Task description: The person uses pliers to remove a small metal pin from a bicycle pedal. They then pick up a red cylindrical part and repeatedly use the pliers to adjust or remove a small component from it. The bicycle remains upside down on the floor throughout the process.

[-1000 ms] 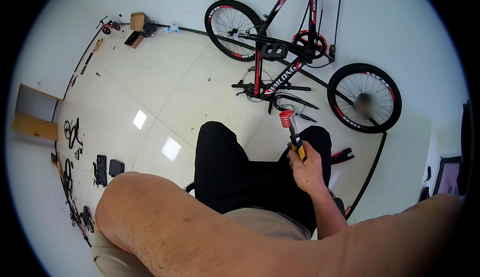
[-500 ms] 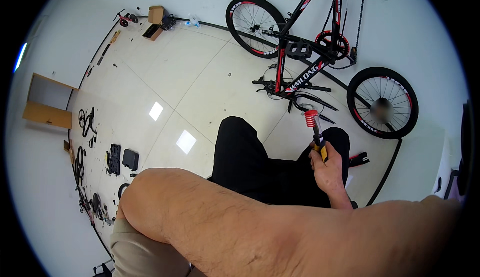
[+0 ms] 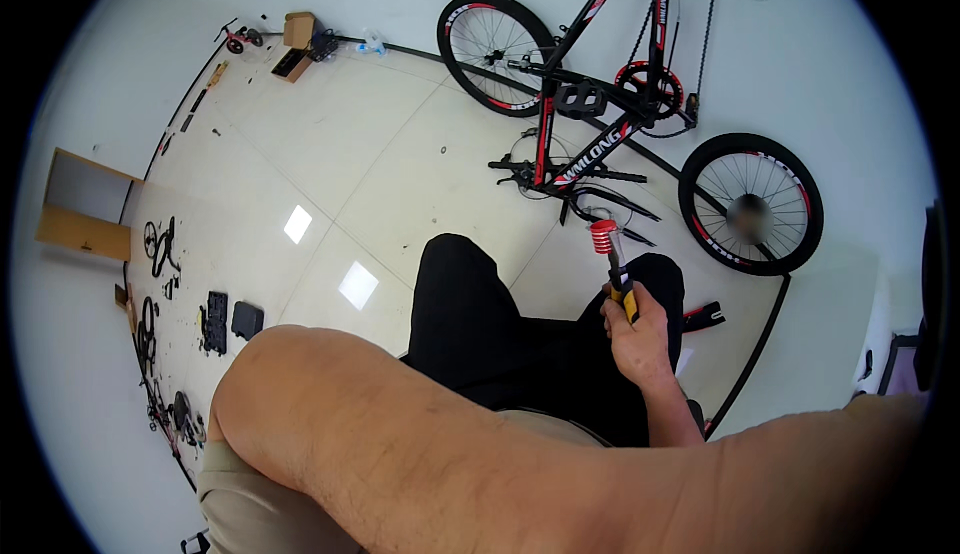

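My right hand [image 3: 643, 339] is closed around the black-and-yellow handle of a tool [image 3: 622, 294], held upright above my right knee. At the tool's upper end is a red coil [image 3: 603, 237], ringed like a spring; how the two are joined is too small to tell. My bare left arm [image 3: 400, 434] is bent across the lower part of the view, its elbow to the left and its forearm running to the right edge. My left hand is out of view. Beyond the tool, bicycle fork blades [image 3: 612, 202] lie on the tiled floor.
A black bicycle frame [image 3: 600, 139] and two wheels [image 3: 495, 54] lean by the far wall. On the left floor are an opened black tool case [image 3: 215, 322], a dark box [image 3: 247, 320] and several bike parts. Cardboard boxes [image 3: 298, 30] stand far left. My black-trousered knees [image 3: 460, 284] are in front.
The whole view has shifted slightly, so the scene sits further left. My right hand keeps its hold on the tool, and my left arm stays bent across the view.
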`<state>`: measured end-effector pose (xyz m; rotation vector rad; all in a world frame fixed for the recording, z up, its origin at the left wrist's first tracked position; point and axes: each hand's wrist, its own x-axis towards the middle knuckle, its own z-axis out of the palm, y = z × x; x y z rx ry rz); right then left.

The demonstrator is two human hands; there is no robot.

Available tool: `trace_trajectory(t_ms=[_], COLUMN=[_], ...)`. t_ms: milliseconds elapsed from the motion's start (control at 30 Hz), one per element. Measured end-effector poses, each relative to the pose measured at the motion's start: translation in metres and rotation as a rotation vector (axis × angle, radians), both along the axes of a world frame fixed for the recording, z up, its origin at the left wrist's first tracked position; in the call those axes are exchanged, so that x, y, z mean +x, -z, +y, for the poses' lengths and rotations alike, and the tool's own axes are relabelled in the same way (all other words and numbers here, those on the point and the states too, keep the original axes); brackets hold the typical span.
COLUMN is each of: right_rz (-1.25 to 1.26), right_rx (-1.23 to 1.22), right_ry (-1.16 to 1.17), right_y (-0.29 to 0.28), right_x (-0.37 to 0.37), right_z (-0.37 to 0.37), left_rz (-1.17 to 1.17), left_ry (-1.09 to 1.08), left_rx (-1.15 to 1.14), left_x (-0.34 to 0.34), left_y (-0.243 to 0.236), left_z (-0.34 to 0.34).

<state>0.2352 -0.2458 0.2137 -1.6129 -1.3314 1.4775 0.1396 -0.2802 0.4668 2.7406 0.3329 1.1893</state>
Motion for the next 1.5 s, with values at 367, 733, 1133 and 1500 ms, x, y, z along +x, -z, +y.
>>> trace_trajectory(t_ms=[367,733,1133,1500], right_rz=[-0.022,-0.029,-0.005,0.005], right_rx=[0.112,0.112,0.068,0.087], right_ry=[-0.079,-0.073,-0.067,-0.074], right_y=[0.002,0.004,0.001,0.003], right_x=[0.002,0.002,0.002,0.005], right_z=[0.0,0.0,-0.001,0.0], left_rz=[-0.02,-0.009,-0.046,-0.04], left_ry=[0.021,0.044,0.029,0.068], left_rx=[-0.002,-0.008,-0.007,-0.012], left_x=[0.006,0.001,0.005,0.004], left_y=[0.001,0.002,0.004,0.008], left_z=[0.0,0.002,0.002,0.007])
